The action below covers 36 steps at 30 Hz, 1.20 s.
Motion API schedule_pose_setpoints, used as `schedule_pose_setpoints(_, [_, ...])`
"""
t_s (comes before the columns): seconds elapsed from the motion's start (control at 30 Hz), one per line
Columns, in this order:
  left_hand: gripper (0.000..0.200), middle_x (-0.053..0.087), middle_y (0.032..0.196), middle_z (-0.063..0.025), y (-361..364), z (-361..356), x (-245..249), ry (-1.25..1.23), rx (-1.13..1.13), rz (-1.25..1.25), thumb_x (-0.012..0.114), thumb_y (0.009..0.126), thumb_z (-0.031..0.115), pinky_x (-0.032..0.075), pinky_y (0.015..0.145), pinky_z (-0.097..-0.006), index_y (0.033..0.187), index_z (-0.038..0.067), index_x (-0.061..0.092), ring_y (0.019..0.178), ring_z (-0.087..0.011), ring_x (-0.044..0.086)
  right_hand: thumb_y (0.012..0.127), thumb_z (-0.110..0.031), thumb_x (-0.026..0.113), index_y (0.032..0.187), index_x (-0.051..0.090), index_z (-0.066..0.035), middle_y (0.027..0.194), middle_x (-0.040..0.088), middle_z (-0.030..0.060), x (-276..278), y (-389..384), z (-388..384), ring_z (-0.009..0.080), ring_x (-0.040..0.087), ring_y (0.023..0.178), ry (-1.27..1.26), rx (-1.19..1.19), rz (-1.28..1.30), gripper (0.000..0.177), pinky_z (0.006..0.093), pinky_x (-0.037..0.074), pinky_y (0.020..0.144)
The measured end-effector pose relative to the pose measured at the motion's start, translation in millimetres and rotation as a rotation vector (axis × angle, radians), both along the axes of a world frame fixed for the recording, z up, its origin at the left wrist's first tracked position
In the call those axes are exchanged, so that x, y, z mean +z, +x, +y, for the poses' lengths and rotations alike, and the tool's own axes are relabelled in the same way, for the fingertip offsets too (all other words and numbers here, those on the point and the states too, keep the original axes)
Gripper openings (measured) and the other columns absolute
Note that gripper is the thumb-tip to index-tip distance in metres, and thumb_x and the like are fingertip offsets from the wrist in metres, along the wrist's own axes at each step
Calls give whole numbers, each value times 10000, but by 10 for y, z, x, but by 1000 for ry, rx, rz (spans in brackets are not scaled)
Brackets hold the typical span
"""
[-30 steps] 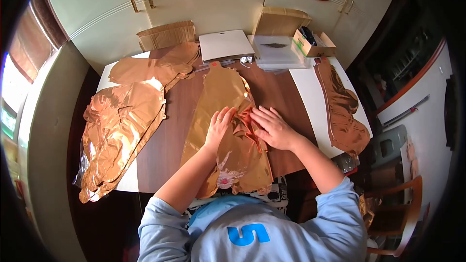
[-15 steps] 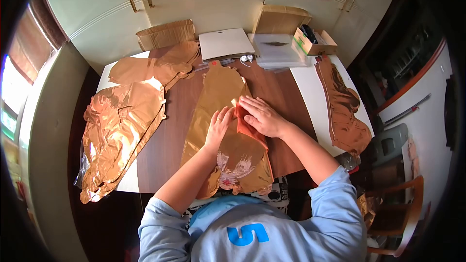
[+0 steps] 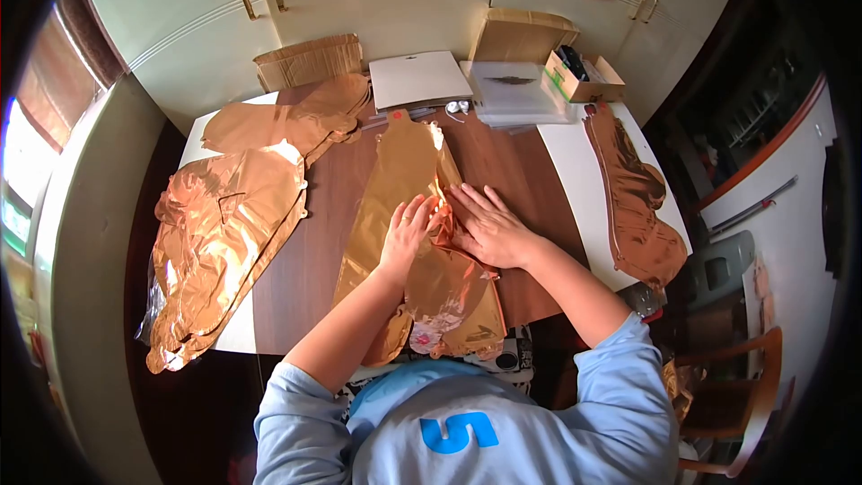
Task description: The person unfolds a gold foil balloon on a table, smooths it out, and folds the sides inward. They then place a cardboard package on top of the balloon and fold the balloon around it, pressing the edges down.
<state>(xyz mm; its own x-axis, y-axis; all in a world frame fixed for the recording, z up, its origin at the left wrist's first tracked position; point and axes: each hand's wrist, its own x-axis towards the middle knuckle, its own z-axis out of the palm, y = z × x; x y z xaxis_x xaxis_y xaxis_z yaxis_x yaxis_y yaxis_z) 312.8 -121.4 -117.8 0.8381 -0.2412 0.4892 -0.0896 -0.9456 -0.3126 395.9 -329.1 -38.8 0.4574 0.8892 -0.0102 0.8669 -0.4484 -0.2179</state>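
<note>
A flat, gold foil balloon [image 3: 377, 216] lies lengthwise on the table in front of me. Its right side is folded and crumpled near the middle, where a shiny orange-red fold [image 3: 442, 226] shows. My left hand [image 3: 409, 238] rests on the foil just left of this fold, fingers stretched out and fingertips at its edge. On the other side, my right hand [image 3: 492, 229] lies flat with fingers spread, its palm side against the folded edge. The foil under both palms is hidden.
Stacked copper foil balloons [image 3: 229, 242] lie at the left, with more foil [image 3: 287, 121] behind them. A folded copper foil piece [image 3: 633, 207] lies at the right. Along the back stand a white box [image 3: 420, 79], a clear plastic container [image 3: 512, 94] and a small cardboard box [image 3: 588, 90].
My right hand has slid slightly down and right, its fingers spreading. The orange-red fold has become narrower and more crumpled, while the left hand has barely moved.
</note>
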Motion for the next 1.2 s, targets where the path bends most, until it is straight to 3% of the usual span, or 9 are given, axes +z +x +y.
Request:
schedule_pose_setpoints(0.23, [518,443,1496,42,32,22,-10,-84,-59,-16,529,870,181,336,1163,-382,1384,226,481,1381,-170,425,1017,-607,326,1521,323,14,1632,202,204,-44,46,-33,328,131,1531,39,12,-18,800,520,94,1231])
schedule_pose_setpoints(0.33, [566,427,1512,-4,36,64,52,-88,-99,28,546,864,178,340,1159,-391,1424,195,466,1384,-202,424,1016,-607,328,1526,315,9,1632,198,205,-18,34,-28,333,133,1529,30,10,-25,800,522,94,1231])
schedule_pose_setpoints(0.43, [630,386,1539,-79,-73,86,283,-189,-180,216,549,850,110,337,1160,-405,1469,115,435,1401,-262,401,1014,-610,330,1532,302,5,1632,196,206,-21,29,-30,339,139,1527,32,7,-23,804,524,93,1230])
schedule_pose_setpoints(0.53, [703,345,1556,-139,-131,184,536,-502,-369,301,535,805,38,316,1170,-412,1494,34,394,1425,-306,358,1014,-606,339,1541,281,2,1635,187,203,-22,24,-30,339,141,1527,24,-8,-26,807,522,87,1232])
schedule_pose_setpoints(0.63, [729,337,1559,-149,-129,238,580,-453,-319,404,531,763,-11,303,1177,-412,1480,1,399,1442,-318,326,1013,-602,348,1556,245,-7,1643,169,194,-10,34,-32,331,132,1530,26,-34,-4,812,517,78,1234])
schedule_pose_setpoints(0.8, [761,355,1543,-142,-152,225,640,-368,-296,408,558,735,-14,294,1188,-406,1480,16,403,1443,-308,327,1012,-609,338,1571,196,-7,1650,158,179,-34,83,-55,321,119,1534,29,-39,-28,834,510,66,1236])
schedule_pose_setpoints(1.13, [738,396,1513,-130,-89,245,508,-443,-368,320,537,772,-2,300,1187,-416,1491,94,402,1424,-304,359,1002,-642,310,1522,313,30,1621,207,232,-4,110,-73,340,119,1532,-13,-7,-46,850,531,69,1229])
schedule_pose_setpoints(1.2, [587,433,1474,-164,-101,245,528,-494,-394,299,522,835,46,318,1165,-432,1419,40,471,1394,-330,397,1005,-638,308,1513,329,37,1621,209,231,-42,120,-75,343,124,1530,-10,2,-68,845,535,73,1227])
